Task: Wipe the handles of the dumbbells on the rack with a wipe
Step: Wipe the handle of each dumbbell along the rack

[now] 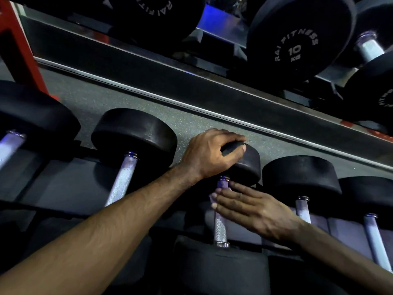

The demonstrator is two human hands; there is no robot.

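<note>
A black round-headed dumbbell lies on the lower rack, its knurled steel handle [220, 231] running from the near head [219, 265] up to the far head [247, 167]. My left hand [208, 154] grips the top of that far head, thumb on its face. My right hand [251, 209] lies across the upper part of the handle with fairly straight fingers pressed on it. A pale patch shows under the fingertips; I cannot tell whether it is the wipe.
More dumbbells flank it on the rack: one to the left [136, 133] with a bare handle [123, 179], two to the right [302, 175]. An upper shelf holds a 10 kg dumbbell [297, 39]. A red rack post [19, 45] stands at the left, with speckled floor [127, 103] behind.
</note>
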